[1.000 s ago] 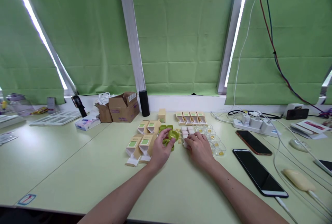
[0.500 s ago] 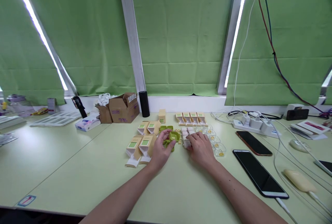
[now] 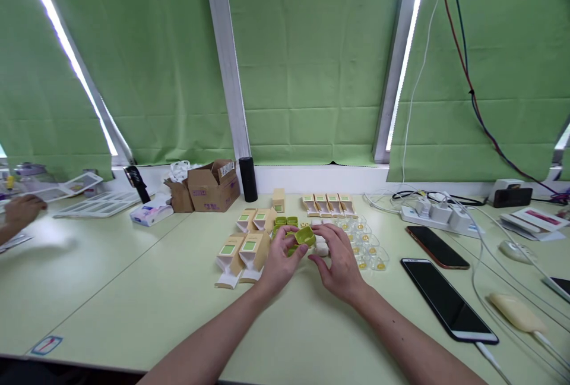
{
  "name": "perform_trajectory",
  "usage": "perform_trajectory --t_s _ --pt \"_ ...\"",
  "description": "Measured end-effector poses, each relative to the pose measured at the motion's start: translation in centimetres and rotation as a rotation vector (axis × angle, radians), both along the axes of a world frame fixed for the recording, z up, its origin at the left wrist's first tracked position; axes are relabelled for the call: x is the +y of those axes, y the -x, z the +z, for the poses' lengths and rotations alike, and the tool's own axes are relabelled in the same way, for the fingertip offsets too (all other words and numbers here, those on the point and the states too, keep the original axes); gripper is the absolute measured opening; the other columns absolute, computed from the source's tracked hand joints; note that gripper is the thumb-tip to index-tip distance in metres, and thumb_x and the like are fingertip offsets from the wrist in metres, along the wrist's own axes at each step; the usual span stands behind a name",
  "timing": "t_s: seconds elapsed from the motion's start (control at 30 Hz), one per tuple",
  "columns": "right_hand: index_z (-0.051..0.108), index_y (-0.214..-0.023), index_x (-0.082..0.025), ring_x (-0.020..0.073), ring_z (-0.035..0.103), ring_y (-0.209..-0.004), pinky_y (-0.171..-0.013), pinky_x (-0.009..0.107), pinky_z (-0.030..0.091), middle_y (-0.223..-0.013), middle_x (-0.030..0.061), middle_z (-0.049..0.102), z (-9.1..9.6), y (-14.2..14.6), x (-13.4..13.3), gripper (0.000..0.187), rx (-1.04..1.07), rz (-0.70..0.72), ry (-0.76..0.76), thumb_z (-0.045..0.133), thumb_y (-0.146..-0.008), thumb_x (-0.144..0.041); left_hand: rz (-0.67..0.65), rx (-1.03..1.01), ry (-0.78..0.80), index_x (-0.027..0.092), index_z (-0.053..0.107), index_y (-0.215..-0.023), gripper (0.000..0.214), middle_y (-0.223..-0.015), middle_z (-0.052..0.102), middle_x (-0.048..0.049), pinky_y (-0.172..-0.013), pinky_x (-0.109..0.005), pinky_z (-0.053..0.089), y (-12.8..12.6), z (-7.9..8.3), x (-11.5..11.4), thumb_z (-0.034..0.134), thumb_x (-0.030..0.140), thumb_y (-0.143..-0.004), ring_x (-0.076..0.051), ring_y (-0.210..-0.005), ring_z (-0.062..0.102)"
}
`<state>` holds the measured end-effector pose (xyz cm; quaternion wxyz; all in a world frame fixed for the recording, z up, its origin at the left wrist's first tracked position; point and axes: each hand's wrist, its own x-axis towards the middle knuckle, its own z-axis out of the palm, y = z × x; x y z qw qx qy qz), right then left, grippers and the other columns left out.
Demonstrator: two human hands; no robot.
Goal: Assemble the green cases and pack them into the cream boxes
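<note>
My left hand [image 3: 278, 259] pinches a small green plastic case [image 3: 304, 234] just above the table. My right hand [image 3: 339, 259] is beside it, fingers curled around a small white piece [image 3: 321, 249]. Behind the hands lie more green cases [image 3: 285, 221], and clear trays with yellow bits [image 3: 369, 249] sit to the right. Tan cardboard boxes with green labels [image 3: 243, 249] lie to the left of my left hand.
A row of small tan boxes [image 3: 328, 202] stands near the window sill. Two phones [image 3: 447, 299] and a power strip [image 3: 439, 214] with cables lie at right. A brown carton [image 3: 212, 184] and black cylinder [image 3: 247, 178] stand at back. Another person's hand [image 3: 20, 210] shows at far left.
My left hand has brought the green case up and toward the right hand. My right hand has left the white pieces and lifted one. Another person's hand has appeared at far left.
</note>
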<state>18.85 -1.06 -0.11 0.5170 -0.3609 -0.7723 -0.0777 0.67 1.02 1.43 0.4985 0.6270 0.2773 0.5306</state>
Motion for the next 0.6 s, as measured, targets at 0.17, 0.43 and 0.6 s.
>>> perform_trajectory --t_s 0.17,0.43,0.6 --pt "0.042 -0.145 -0.027 0.0352 0.055 -0.129 -0.107 0.060 0.049 -0.135 0.0144 0.061 -0.3 0.3 0.1 0.058 0.062 0.044 0.026 0.064 -0.092 -0.022 -0.031 -0.004 0.119 0.023 0.048 -0.105 0.069 -0.086 0.077 -0.0062 -0.077 -0.035 0.056 -0.4 -0.6 0.3 0.082 0.072 -0.071 -0.024 -0.087 0.076" --pt "0.046 -0.135 -0.026 0.0326 0.055 -0.124 -0.103 0.056 0.052 -0.128 0.0147 0.058 -0.7 0.7 0.5 0.043 0.127 0.016 0.035 0.059 -0.095 -0.018 -0.123 0.024 0.148 0.021 0.050 -0.098 0.071 -0.087 0.078 -0.0079 -0.081 -0.035 0.055 -0.9 -1.6 0.6 0.079 0.079 -0.068 -0.024 -0.085 0.077" --pt "0.046 -0.137 -0.025 0.0320 0.054 -0.126 -0.103 0.053 0.052 -0.131 0.0143 0.058 -0.7 0.6 0.3 0.048 0.113 0.027 0.060 0.058 -0.092 -0.015 -0.059 0.083 0.117 0.020 0.053 -0.106 0.073 -0.078 0.075 -0.0036 -0.071 -0.031 0.051 -0.8 -1.3 0.5 0.077 0.079 -0.071 -0.022 -0.077 0.074"
